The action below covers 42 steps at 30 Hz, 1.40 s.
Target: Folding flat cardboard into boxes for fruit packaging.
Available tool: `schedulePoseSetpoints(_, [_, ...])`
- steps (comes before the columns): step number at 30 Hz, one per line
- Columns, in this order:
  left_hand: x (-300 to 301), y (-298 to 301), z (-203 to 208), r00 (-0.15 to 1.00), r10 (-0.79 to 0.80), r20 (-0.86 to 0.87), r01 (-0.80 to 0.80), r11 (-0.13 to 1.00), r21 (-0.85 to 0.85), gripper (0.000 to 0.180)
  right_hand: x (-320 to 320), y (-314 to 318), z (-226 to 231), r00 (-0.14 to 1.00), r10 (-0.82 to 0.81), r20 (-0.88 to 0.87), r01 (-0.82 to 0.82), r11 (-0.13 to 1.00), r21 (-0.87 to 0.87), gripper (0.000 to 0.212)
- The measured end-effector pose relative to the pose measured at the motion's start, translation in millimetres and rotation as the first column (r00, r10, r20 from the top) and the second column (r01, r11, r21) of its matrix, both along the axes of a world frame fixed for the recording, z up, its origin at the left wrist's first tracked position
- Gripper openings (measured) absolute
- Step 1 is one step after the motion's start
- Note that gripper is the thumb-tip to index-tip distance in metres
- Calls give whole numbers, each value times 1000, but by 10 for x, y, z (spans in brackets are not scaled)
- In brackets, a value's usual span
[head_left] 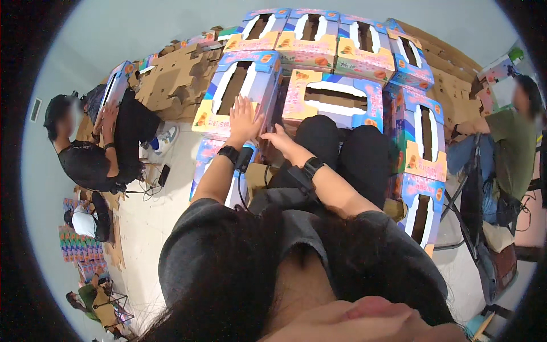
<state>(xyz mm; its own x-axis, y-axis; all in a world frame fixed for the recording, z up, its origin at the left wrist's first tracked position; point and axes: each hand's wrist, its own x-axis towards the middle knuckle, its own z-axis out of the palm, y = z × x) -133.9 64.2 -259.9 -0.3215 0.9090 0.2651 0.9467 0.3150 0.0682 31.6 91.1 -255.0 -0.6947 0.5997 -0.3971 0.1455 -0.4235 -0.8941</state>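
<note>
The right hand (279, 142) is open, fingertips by the near right corner of the box (255, 85), contact unclear; apart from it, the left hand (245, 121) lies flat, fingers spread, on the box's near end, hiding part of it. The box's right side is shadowed, hard to read. Beyond stand more boxes (307, 44).

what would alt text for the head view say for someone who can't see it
A seated person's left hand lies on top of a colourful carton with a long cut-out, while the right hand is by its near right edge. Similar cartons stand around the person's knees; other people sit to either side.
</note>
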Motion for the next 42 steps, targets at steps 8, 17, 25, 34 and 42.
schedulePoseSetpoints(8, [-83,-93,-80,999,14,39,-14,1000,16,90,50,-94,250,999,36,-24,-39,992,-118,89])
schedulePoseSetpoints(17, [63,164,194,986,135,100,-91,928,-360,98,65,-31,194,984,14,-180,-29,996,-82,57])
schedulePoseSetpoints(25, [210,331,217,971,71,229,-92,992,84,74,972,300,528,832,37,-554,-158,973,-171,58])
schedulePoseSetpoints(34, [1874,1538,635,353,-355,866,241,928,283,76,2031,1075,307,688,-620,-377,723,627,290,32])
schedulePoseSetpoints(42, [2597,1962,-518,-144,-352,925,-196,926,322,34,1978,983,236,842,-533,-82,399,515,758,36])
